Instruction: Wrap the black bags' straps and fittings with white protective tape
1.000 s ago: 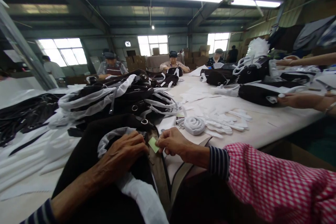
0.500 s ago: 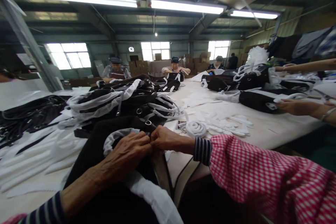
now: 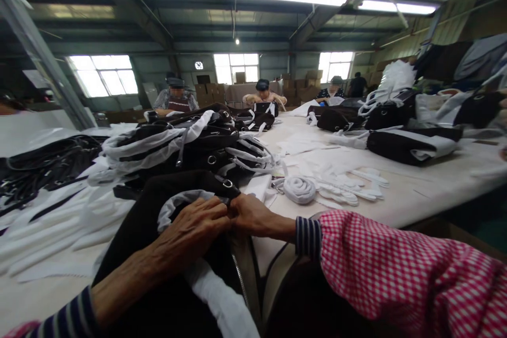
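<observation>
A black bag (image 3: 130, 232) lies right in front of me, its zipper edge (image 3: 238, 274) running down the right side. White wrapping (image 3: 224, 296) covers its handle. My left hand (image 3: 194, 227) rests across the bag beside the wrapped handle, its fingers curled and closed on the bag's upper edge. My right hand (image 3: 251, 215) meets it there, thumb and fingers pinched on the same edge near a metal ring (image 3: 227, 184). The fingertips of both hands hide the exact spot they grip.
Black bags with white-wrapped handles (image 3: 178, 142) are piled just beyond. Black straps (image 3: 51, 158) and white strips (image 3: 67, 227) lie at left. A coiled white strap (image 3: 300, 190) sits at right, by a long black bag (image 3: 412, 142). Several people work across the table.
Both hands keep their grip at nearly the same place. The view has shifted slightly. At the right, another person's hands have moved off the long black bag.
</observation>
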Demonstrator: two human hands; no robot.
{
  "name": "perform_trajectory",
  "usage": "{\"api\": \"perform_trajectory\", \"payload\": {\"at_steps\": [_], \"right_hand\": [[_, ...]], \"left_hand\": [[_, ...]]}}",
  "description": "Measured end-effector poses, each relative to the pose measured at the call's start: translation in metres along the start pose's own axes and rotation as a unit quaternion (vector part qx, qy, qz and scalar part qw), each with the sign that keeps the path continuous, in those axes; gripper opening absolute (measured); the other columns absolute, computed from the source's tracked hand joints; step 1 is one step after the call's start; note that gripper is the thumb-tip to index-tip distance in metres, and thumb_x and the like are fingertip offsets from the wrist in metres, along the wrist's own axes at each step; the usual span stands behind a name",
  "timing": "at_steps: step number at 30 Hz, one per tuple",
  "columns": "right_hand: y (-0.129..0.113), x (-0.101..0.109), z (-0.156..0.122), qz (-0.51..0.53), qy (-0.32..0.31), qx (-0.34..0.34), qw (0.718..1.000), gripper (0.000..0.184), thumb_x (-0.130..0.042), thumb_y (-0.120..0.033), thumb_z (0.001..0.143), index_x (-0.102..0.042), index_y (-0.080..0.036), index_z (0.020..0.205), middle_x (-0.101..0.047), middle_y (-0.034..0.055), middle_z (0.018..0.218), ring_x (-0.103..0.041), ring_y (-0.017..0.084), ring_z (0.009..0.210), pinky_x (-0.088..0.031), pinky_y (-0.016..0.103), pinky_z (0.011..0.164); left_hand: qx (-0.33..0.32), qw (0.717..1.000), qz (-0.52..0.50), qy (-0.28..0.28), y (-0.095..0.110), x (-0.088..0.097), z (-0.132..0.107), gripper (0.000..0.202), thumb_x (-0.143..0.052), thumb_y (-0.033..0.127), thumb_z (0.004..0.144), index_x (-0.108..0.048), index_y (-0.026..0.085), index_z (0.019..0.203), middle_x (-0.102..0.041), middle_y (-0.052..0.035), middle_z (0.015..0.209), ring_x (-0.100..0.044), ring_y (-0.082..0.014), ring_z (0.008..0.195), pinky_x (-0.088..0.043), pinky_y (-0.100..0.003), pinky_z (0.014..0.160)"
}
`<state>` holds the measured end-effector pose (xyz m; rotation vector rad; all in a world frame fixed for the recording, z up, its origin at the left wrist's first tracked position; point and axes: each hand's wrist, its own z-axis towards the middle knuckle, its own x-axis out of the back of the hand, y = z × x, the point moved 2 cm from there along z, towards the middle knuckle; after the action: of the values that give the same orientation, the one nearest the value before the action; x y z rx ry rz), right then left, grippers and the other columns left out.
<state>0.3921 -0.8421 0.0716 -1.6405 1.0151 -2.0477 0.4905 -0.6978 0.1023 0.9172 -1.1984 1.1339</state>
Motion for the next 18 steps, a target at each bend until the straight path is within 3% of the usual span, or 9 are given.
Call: {"api": "perform_trajectory", "payload": {"at_steps": [3,7,12,18], "right_hand": [[0.003,0.003,-0.017,0.04,0.054,-0.002,0.998,0.014,-0.074,-0.016,0.078,-0.063,-0.016,0.07,-0.058,-0.0042,0.063,-0.053,0.011,0.063,-0.033,0.022,0.057],[0.01,0.008,-0.053,0.099,0.025,0.018,0.995,0.01,-0.07,-0.015,0.084,-0.065,-0.017,0.076,-0.063,-0.0026,0.071,-0.057,0.013,0.068,-0.036,0.023,0.06],[0.001,0.0,-0.081,-0.091,-0.006,0.029,0.995,0.028,-0.076,-0.043,0.089,-0.066,-0.018,0.081,-0.066,0.0,0.076,-0.057,0.015,0.071,-0.032,0.027,0.062],[-0.007,-0.009,-0.07,-0.236,-0.03,0.051,0.97,0.018,-0.064,-0.036,0.098,-0.064,-0.018,0.099,-0.072,0.0048,0.092,-0.063,0.019,0.082,-0.032,0.03,0.065]], "left_hand": [[0.044,0.999,-0.013,0.001,0.0,-0.003,-0.001,0.014,-0.061,0.012,0.097,-0.07,0.022,0.101,-0.069,-0.0023,0.103,-0.055,-0.0248,0.101,-0.037,-0.036,0.085],[0.052,0.998,-0.027,-0.008,0.0,-0.01,-0.002,0.015,-0.054,0.018,0.103,-0.068,0.02,0.098,-0.068,-0.0032,0.102,-0.052,-0.026,0.104,-0.037,-0.038,0.088],[0.048,0.998,-0.03,-0.008,-0.001,-0.015,0.0,0.015,-0.054,0.021,0.104,-0.068,0.021,0.1,-0.068,-0.0027,0.108,-0.05,-0.0252,0.106,-0.036,-0.039,0.091],[0.054,0.998,-0.028,-0.007,-0.001,-0.013,0.0,0.015,-0.055,0.021,0.103,-0.069,0.021,0.099,-0.068,-0.0023,0.106,-0.049,-0.0241,0.105,-0.037,-0.039,0.093]]}}
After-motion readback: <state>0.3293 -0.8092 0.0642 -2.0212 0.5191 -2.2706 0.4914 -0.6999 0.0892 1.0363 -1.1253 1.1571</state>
